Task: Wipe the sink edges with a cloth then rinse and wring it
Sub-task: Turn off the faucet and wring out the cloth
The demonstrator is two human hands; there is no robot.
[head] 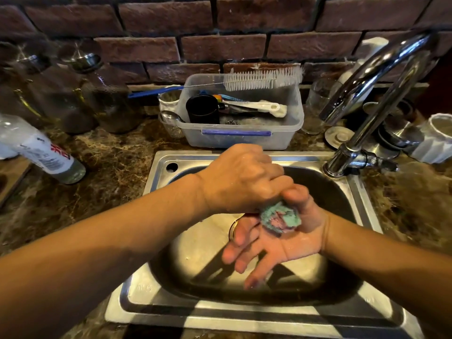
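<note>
Both hands are over the steel sink [156, 177]. My left hand [244, 179] is clenched in a fist around a balled-up teal and pink cloth [280, 217], whose end sticks out below the fist. My right hand [276, 241] lies palm up beneath it, fingers spread and pointing down to the left, with the cloth's end pressed against the palm near the thumb. Most of the cloth is hidden inside the left fist. No water runs from the chrome tap [371, 99] at the right.
A clear plastic tub [244, 135] with a black cup, utensils and a white bottle brush stands behind the sink. Glass jars [102, 99] and a tilted bottle [41, 152] sit at the left. Glasses, lids and white cups crowd the counter by the tap.
</note>
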